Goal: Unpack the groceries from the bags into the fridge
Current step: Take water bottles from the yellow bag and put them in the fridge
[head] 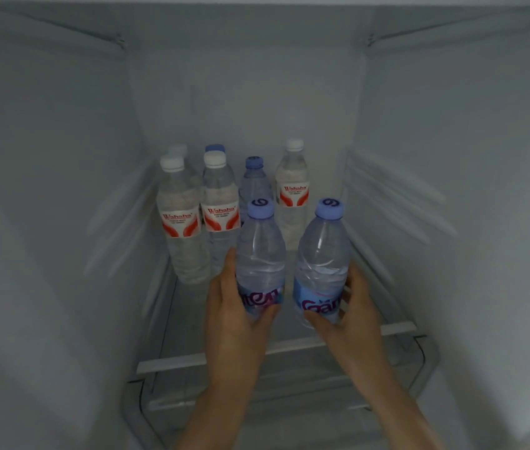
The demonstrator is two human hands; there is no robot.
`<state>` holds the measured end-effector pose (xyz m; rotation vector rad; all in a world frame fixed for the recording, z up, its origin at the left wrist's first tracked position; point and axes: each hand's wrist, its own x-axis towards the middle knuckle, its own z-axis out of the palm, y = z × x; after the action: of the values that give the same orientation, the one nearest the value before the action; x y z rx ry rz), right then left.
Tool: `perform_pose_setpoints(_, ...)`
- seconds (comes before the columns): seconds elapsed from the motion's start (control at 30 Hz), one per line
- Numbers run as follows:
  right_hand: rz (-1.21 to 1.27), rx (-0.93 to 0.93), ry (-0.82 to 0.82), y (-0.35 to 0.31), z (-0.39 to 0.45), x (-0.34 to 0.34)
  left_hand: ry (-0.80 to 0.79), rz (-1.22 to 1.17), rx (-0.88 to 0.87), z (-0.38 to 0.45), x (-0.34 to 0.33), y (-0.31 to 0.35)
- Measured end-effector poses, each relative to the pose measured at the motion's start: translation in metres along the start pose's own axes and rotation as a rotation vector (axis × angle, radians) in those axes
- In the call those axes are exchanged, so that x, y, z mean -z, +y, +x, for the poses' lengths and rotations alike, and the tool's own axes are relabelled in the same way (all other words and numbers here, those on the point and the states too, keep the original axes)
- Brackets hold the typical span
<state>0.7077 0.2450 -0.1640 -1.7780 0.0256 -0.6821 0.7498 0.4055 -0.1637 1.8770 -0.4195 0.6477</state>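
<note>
Inside the fridge, my left hand [236, 315] grips a clear water bottle with a blue cap and blue label [259, 254]. My right hand [349, 311] grips a second bottle of the same kind [322, 258] just to its right. Both bottles stand upright over the front half of the glass shelf [188, 360]; whether their bases touch it is hidden by my hands. Behind them stand several more bottles: white-capped ones with red labels at the left [180, 219], [219, 209] and back right [292, 186], and a blue-capped one in the middle [254, 180].
The fridge's white side walls [62, 190] close in on both sides, with ribbed shelf rails. A clear drawer [289, 394] sits below the shelf's front edge. The shelf's right side beside the bottles and its front strip are bare.
</note>
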Motion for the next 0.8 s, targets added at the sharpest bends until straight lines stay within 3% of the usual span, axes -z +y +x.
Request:
perform_pose_setpoints(0.23, 0.019, -0.029, -0.037, 0.001, 0.036, -0.01, -0.021, 0.005, 0.027, 0.028, -0.021, -0.001)
perform_pose_setpoints(0.4, -0.055, -0.01, 0.033, 0.013, 0.062, -0.023, 0.019, 0.202, 0.009, 0.05, -0.042, -0.004)
perform_pose_setpoints(0.57, -0.201, -0.025, 0.043, 0.028, 0.087, -0.026, -0.004, 0.542, -0.003, 0.065, -0.047, -0.005)
perform_pose_setpoints(0.8, -0.228, -0.023, 0.093, 0.028, 0.093, -0.03, 0.019, 0.561, -0.003, 0.07, -0.053, -0.001)
